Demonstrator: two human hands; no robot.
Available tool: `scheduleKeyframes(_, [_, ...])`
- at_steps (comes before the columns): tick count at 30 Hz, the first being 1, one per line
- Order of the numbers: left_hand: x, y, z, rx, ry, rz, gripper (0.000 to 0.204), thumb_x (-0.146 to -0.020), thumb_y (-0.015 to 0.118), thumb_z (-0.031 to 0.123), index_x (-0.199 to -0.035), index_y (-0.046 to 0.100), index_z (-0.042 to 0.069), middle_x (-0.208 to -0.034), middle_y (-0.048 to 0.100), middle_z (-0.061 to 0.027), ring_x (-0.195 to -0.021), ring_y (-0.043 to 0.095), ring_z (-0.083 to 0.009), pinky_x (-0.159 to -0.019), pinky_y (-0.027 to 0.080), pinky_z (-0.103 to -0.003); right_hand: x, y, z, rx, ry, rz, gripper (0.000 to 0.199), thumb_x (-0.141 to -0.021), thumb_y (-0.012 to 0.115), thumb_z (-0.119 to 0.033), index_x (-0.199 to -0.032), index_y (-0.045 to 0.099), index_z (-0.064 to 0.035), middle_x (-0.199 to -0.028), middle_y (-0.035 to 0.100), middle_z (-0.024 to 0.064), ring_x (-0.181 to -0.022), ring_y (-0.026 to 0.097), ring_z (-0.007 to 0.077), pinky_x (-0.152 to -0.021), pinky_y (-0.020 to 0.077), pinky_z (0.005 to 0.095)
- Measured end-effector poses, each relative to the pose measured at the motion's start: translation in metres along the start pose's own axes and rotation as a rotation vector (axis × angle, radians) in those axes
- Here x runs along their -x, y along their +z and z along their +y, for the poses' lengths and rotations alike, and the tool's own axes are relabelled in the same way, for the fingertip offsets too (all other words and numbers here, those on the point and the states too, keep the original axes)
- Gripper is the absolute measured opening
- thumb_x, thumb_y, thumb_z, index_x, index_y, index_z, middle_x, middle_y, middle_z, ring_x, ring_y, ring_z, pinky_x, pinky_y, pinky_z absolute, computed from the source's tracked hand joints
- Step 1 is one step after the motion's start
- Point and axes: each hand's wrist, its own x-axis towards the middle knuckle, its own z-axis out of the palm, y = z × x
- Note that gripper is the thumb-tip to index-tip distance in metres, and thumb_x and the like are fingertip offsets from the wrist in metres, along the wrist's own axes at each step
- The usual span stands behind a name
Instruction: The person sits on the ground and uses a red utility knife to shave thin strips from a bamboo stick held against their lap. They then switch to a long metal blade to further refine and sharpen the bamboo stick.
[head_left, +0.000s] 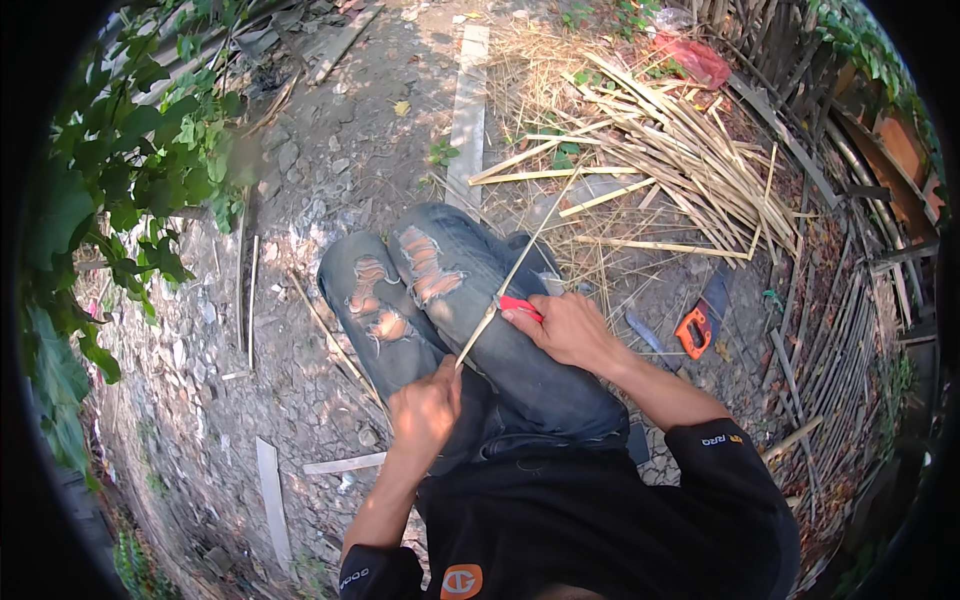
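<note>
Across my jeans-clad thighs lies a long, thin bamboo strip (476, 335), slanting up and away to the right. My left hand (424, 412) is closed around its near end, beside my left thigh. Over the right thigh, my right hand (570, 330) grips a red-handled knife (520, 307). The front of the knife meets the strip about midway along; its blade is too small to make out. The strip's far end reaches toward a heap of split bamboo strips (690, 150) on the ground.
An orange-handled handsaw (697, 325) rests on the ground to the right, near a bluish-grey elongated object (645, 330). A flat board (468, 110) stretches away ahead. Leafy branches (130, 190) hang at left; bundled sticks (840, 350) line the right. A red bag (695, 60) lies behind the heap.
</note>
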Motion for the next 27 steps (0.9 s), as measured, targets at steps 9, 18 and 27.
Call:
scheduleKeyframes(9, [0.012,-0.017,-0.004,-0.059,0.042,-0.052,0.022,-0.097,0.07,0.016,-0.113,0.072,0.001,-0.07,0.069,-0.0182,-0.059,0.069,-0.0386,-0.053,0.053,-0.049,-0.054,-0.047,0.064,-0.064,0.33,0.222,0.069,-0.105,0.052,-0.058,-0.081,0.072,0.0037,-0.071,0.066,0.0294,-0.073,0.068,0.048,-0.071,0.0517,0.0557])
scheduleKeyframes(18, [0.023,-0.012,-0.015,0.009,0.002,0.021,0.021,-0.093,0.074,0.012,-0.111,0.076,0.0,-0.068,0.069,-0.0187,-0.058,0.07,-0.0382,-0.053,0.054,-0.046,-0.036,-0.008,0.053,-0.053,0.094,0.184,0.064,-0.105,0.053,-0.055,-0.088,0.073,0.0035,-0.074,0.068,0.031,-0.075,0.068,0.0498,-0.072,0.0524,0.0583])
scheduleKeyframes(27, [0.052,-0.028,-0.044,0.217,-0.156,-0.185,0.016,-0.098,0.071,0.017,-0.105,0.077,0.004,-0.062,0.06,-0.0203,-0.053,0.063,-0.0367,-0.052,0.048,-0.043,-0.064,-0.104,0.209,-0.127,0.475,0.642,0.086,-0.105,0.042,-0.068,-0.072,0.062,0.008,-0.062,0.056,0.0211,-0.064,0.056,0.0312,-0.066,0.0446,0.0468])
